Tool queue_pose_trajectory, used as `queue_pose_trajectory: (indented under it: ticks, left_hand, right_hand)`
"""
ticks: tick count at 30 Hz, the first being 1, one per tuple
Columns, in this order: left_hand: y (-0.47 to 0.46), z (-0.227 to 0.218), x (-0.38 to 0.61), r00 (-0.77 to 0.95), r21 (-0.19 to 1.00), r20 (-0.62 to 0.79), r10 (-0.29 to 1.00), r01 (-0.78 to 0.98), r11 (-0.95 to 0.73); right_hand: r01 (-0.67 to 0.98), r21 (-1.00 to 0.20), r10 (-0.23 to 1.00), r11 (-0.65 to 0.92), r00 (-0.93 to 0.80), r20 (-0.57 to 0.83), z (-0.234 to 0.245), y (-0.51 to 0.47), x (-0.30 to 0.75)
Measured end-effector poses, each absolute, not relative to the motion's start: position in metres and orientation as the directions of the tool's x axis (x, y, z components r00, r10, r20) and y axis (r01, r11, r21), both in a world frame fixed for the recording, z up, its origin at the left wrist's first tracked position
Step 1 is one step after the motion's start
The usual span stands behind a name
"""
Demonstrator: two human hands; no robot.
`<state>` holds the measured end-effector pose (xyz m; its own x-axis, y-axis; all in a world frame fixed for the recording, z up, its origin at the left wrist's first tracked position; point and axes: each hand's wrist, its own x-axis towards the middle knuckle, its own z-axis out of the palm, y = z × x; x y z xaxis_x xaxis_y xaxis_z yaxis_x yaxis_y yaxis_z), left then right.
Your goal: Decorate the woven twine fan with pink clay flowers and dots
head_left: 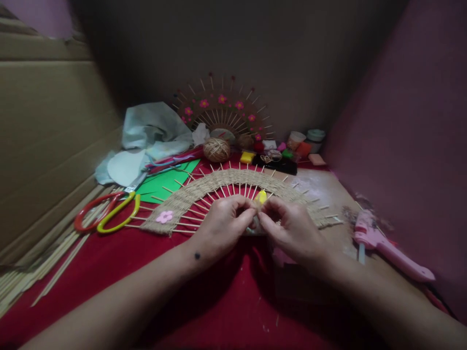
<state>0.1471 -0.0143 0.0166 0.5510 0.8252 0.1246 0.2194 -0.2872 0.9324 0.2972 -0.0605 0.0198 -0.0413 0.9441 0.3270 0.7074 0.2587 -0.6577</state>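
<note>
My left hand and my right hand meet over the front of a woven fan, thumbs and forefingers pinched close together. Whatever lies between the fingertips is too small to make out. Just beyond them shows a small yellow piece, perhaps clay; I cannot tell whether the fingers touch it. The woven twine fan arches behind both hands, with thin sticks radiating through it. On its left end sits a pink flower. Something pale under the fingers is mostly hidden.
Scissors with red and yellow handles and thin sticks lie left. A pink glue gun rests right on a board. Behind are a twine ball, green sheet, cloth, jars and a flowered fan.
</note>
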Motion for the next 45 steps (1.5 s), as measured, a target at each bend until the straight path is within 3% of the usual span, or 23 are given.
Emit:
queue_pose_trajectory:
  ticks: [4, 12, 26, 33, 39, 45]
  left_hand:
    - [-0.017, 0.014, 0.148, 0.574, 0.949, 0.126, 0.809, 0.169, -0.268]
    - [-0.015, 0.008, 0.147, 0.535, 0.878, 0.196, 0.822, 0.278, -0.390]
    - [-0.016, 0.005, 0.149, 0.583, 0.965, 0.019, 0.812, 0.200, -0.167]
    - [-0.017, 0.004, 0.151, 0.564, 0.977, 0.068, 0.823, 0.128, -0.169]
    - [-0.014, 0.008, 0.153, 0.574, 1.000, -0.005, 0.819, -0.014, 0.016]
    - [-0.014, 0.010, 0.156, 0.580, 0.999, -0.043, 0.814, 0.005, 0.049]
  right_hand:
    - [0.719, -0.643, 0.944, 0.262, -0.054, 0.325, 0.020, -0.061, 0.297]
    - [0.692, -0.668, 0.948, 0.276, -0.083, 0.306, 0.017, -0.059, 0.298]
    - [0.703, -0.672, 0.952, 0.233, -0.026, 0.304, 0.016, -0.061, 0.294]
    - [0.649, -0.715, 0.950, 0.259, -0.037, 0.310, 0.016, -0.059, 0.297]
    - [0.607, -0.750, 0.957, 0.261, -0.060, 0.284, 0.015, -0.057, 0.298]
    - [0.633, -0.750, 0.967, 0.193, 0.007, 0.254, 0.016, -0.059, 0.295]
